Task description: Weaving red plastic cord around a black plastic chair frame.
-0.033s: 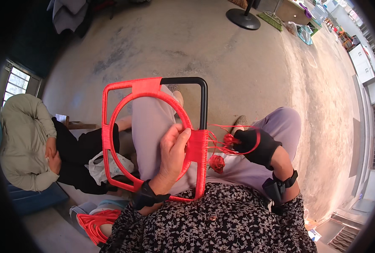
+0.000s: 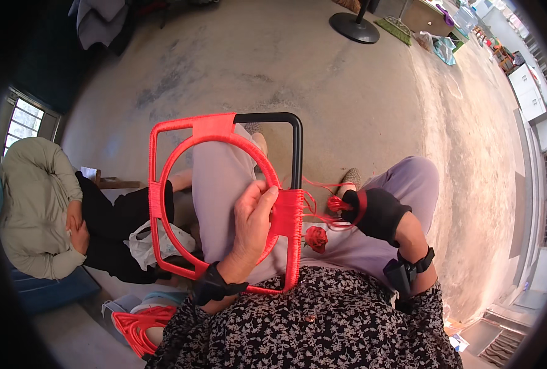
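While the left hand (image 2: 251, 224) gripped the red-wrapped frame (image 2: 289, 212) over the wearer's lap, thumb on the near face and fingers partly out of sight behind it, the gloved right hand (image 2: 379, 215) stood off to the frame's right. Its fingers appeared curled in around a bunch of red cord (image 2: 336, 204), though dark fabric and blur made the exact hold hard to read. Strands ran sideways between that bunch and the frame's right edge, one loop lying across the glove. The bare black bar (image 2: 297, 154) lay beyond and to the right of the left hand, its lower end meeting the red wrapping just above the strands. Its long axis pointed away from the body, roughly square to the cord's line. Of the two, the left hand was nearer the bar; the right stood clear of it.

Where each strand met the wrapping could not be made out, nor could the frame's rear face. A red, rose-like shape (image 2: 315, 238) showed low between the hands; whether it was printed or loose was unclear. At the lower left, another heap of red cord (image 2: 141, 329) was partly hidden by the wearer's sleeve (image 2: 181, 332).
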Demonstrator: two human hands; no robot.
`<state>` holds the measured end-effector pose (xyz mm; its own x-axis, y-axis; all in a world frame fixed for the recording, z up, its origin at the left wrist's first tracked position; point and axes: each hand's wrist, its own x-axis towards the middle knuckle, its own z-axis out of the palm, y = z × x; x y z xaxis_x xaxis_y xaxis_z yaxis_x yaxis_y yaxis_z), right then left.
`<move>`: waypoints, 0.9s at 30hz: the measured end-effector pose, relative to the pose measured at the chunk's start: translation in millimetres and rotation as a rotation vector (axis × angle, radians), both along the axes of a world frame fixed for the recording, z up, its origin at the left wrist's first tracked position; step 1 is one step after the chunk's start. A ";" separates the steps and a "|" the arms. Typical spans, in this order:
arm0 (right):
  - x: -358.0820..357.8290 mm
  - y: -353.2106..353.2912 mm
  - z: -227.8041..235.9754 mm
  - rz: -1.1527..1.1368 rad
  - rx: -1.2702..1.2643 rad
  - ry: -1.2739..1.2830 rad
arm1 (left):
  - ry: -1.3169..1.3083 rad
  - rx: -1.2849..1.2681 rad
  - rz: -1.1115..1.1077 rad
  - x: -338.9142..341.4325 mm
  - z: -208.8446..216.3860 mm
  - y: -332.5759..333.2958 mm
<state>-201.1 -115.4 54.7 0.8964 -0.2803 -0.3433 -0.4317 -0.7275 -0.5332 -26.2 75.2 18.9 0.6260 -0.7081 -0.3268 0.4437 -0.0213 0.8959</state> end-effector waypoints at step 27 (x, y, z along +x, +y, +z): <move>-227.4 -138.9 -43.2 -1.335 1.042 -1.555 | 0.393 -0.226 -0.143 4.2 12.4 -14.1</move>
